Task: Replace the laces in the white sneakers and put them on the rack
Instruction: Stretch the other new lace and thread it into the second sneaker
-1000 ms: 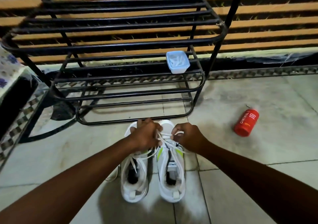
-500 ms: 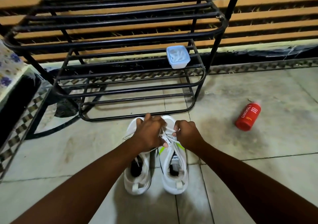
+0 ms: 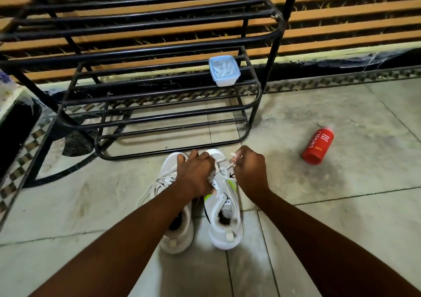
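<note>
Two white sneakers stand side by side on the tiled floor, toes toward the black metal rack (image 3: 252,105). The right sneaker (image 3: 224,212) has yellow-green accents and a white lace (image 3: 224,176) across its front. My right hand (image 3: 249,171) pinches the lace end just right of the toe. My left hand (image 3: 197,174) lies curled over the front of the right sneaker, fingers on the lace area; its grip is partly hidden. The left sneaker (image 3: 176,233) sits under my left forearm.
A small pale blue plastic tub (image 3: 224,70) sits on the rack's middle shelf at the right. A red body-wash bottle (image 3: 318,146) lies on the floor to the right. A dark tiled ledge (image 3: 16,137) borders the left side.
The view has shifted so the sneakers sit lower in frame. My right hand has drawn slightly right with the lace end; my left hand stays over the right sneaker's front.
</note>
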